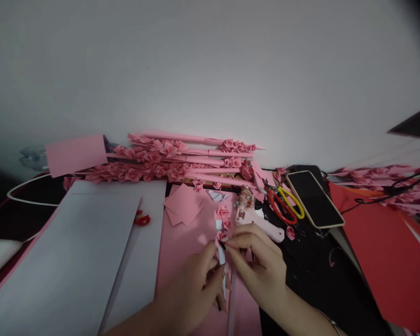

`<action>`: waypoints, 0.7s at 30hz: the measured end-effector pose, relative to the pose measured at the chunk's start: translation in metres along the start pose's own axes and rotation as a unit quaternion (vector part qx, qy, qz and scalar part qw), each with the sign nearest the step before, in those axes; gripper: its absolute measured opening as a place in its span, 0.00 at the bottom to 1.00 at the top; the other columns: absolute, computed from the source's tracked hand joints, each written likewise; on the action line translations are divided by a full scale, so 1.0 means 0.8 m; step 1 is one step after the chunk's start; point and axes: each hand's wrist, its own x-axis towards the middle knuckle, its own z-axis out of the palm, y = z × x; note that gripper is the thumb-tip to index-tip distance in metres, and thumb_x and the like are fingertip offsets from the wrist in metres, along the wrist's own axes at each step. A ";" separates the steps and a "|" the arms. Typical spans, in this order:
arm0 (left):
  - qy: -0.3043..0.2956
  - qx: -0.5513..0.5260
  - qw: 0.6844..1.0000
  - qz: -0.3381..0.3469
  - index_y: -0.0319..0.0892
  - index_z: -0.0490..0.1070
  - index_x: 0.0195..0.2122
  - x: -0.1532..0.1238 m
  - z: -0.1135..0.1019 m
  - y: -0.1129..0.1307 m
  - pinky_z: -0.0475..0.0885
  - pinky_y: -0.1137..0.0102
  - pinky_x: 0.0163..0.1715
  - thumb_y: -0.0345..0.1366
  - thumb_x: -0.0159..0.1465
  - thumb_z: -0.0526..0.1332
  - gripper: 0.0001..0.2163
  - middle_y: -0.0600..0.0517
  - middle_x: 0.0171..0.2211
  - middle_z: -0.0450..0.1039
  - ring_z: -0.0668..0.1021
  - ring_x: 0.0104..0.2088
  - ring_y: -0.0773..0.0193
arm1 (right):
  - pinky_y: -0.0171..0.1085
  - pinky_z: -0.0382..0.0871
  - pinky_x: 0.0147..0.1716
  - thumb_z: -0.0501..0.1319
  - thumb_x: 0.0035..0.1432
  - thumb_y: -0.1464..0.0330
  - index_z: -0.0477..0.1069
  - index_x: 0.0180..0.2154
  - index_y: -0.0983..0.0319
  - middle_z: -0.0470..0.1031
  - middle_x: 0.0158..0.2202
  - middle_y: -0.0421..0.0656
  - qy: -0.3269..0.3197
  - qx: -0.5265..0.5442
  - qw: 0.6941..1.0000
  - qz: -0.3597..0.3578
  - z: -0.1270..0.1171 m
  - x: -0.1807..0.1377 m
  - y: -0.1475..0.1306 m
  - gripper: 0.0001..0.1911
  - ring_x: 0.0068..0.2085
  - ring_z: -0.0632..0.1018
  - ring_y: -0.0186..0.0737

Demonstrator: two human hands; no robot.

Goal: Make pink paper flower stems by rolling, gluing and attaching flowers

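My left hand (192, 289) and my right hand (259, 261) meet over a pink paper sheet (182, 247). Both pinch a thin white paper stick (221, 254) that carries small pink folded flowers (222, 214) near its top. The left fingers are closed round the stick's lower part, and the right fingertips press a flower at its side. A pink glue gun (255, 219) lies just beyond my right hand.
Several pink stems with paper flowers (175, 161) are piled along the wall. Pink paper squares (184, 205), red and yellow scissors (283, 205), a phone (315, 198), white sheets (91, 242) at the left and red paper (378, 252) at the right surround the hands.
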 end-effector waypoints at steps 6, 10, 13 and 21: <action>-0.002 0.057 0.998 0.011 0.44 0.57 0.38 -0.001 0.002 -0.003 0.72 0.75 0.23 0.35 0.67 0.52 0.03 0.60 0.21 0.68 0.79 0.21 0.65 | 0.32 0.67 0.27 0.59 0.55 0.82 0.70 0.32 0.64 0.70 0.28 0.41 0.013 -0.029 0.999 -0.018 0.002 0.000 0.002 0.09 0.30 0.73 0.33; -0.003 0.053 0.998 0.015 0.44 0.57 0.37 -0.002 0.002 -0.003 0.72 0.74 0.25 0.35 0.67 0.51 0.02 0.59 0.23 0.70 0.79 0.23 0.66 | 0.31 0.63 0.23 0.58 0.55 0.82 0.69 0.29 0.63 0.67 0.25 0.39 0.012 -0.023 1.000 0.010 0.004 -0.003 0.001 0.09 0.26 0.69 0.31; -0.001 0.051 0.998 0.028 0.44 0.58 0.39 -0.003 0.001 -0.003 0.72 0.74 0.26 0.36 0.67 0.50 0.02 0.58 0.23 0.70 0.79 0.23 0.66 | 0.31 0.60 0.22 0.59 0.55 0.80 0.67 0.26 0.62 0.64 0.23 0.37 0.021 -0.013 0.999 0.046 0.007 -0.004 0.001 0.09 0.24 0.66 0.30; -0.007 0.083 0.996 0.027 0.45 0.58 0.41 -0.003 -0.001 -0.004 0.72 0.73 0.29 0.36 0.66 0.52 0.04 0.58 0.23 0.73 0.79 0.24 0.64 | 0.31 0.60 0.22 0.60 0.56 0.78 0.68 0.26 0.62 0.63 0.22 0.35 0.031 0.006 0.995 0.090 0.008 -0.003 0.001 0.09 0.24 0.67 0.30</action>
